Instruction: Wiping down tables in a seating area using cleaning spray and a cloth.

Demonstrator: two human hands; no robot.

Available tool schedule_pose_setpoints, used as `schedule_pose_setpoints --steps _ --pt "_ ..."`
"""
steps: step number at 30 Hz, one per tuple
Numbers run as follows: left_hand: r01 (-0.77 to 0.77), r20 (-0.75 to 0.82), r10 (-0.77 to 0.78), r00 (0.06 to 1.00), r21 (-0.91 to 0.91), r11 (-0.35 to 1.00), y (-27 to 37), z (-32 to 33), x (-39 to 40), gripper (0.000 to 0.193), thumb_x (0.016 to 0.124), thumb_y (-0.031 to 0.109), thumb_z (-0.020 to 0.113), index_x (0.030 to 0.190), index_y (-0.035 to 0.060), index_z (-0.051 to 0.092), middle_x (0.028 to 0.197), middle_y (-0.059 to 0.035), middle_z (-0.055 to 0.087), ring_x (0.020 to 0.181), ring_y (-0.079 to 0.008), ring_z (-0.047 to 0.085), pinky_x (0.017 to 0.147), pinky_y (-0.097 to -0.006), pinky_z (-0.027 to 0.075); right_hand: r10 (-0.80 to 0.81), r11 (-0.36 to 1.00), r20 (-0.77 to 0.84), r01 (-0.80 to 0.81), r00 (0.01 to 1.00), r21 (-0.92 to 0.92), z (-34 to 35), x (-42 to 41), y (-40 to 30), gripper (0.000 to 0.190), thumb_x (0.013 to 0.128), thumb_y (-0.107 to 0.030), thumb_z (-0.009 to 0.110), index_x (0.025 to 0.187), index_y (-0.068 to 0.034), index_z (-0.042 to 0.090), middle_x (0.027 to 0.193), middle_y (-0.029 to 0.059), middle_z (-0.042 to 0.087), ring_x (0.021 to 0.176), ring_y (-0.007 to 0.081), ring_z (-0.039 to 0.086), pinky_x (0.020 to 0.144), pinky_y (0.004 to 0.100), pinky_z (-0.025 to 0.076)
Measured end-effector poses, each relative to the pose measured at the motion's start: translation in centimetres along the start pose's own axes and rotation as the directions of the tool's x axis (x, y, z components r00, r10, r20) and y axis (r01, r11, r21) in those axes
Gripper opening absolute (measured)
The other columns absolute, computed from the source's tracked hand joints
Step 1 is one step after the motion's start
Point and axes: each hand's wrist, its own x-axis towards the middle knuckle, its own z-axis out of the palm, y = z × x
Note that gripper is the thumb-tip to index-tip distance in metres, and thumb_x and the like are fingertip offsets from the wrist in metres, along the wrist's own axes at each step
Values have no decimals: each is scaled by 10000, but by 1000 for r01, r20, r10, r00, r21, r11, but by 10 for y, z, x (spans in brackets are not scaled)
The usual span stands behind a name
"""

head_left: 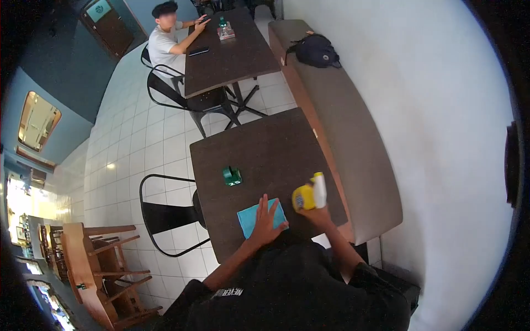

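Observation:
My left hand [267, 221] lies with fingers spread on a folded light-blue cloth [247, 217], which rests on the dark wooden table [256, 153] near its front edge. To the right, my right hand [316, 215] grips a yellow spray bottle with a white and yellow trigger head [305, 197] and holds it over the table's right side. A small green table-number stand [232, 176] sits beyond the cloth, left of the table's middle.
A cushioned bench [352, 136] runs along the white wall, with a black backpack [318, 50] on it. Black metal chairs [169, 217] stand to the left. A seated person [163, 41] is at the farther table [236, 62]. Wooden furniture [89, 273] stands at lower left.

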Motion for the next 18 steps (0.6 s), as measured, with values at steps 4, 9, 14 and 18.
schedule_pose_setpoints --steps 4,9,14,18 --pt "158 -52 -153 987 512 844 -65 43 -11 703 973 529 517 1548 188 298 1621 -242 31 1481 -467 85 1161 -621 143 -248 963 -197 219 949 -157 -63 -3 8 624 714 -102 827 1269 -19 555 1171 130 655 1108 246 631 963 366 498" --pt "350 -239 -261 935 511 785 -120 8 -33 662 966 500 525 1529 200 350 1609 -255 115 1475 -479 109 1141 -647 161 -74 983 -300 18 951 -183 -101 -18 35 600 729 -83 808 1259 -14 536 1147 114 654 1056 262 639 922 365 505" --pt "581 -517 -303 800 543 607 -171 -33 -73 670 952 479 544 1521 177 360 1589 -286 147 1456 -499 145 1130 -654 185 134 986 -314 -157 940 -48 -85 -37 9 683 711 74 761 1323 -54 487 1192 58 611 1090 207 610 984 359 494" --pt "732 -715 -216 665 565 381 -170 1 -53 679 927 491 585 1501 183 394 1565 -268 221 1455 -468 167 1128 -643 198 75 997 -297 -75 952 12 -82 -46 24 649 734 49 770 1316 -40 497 1177 69 620 1099 212 613 980 357 495"
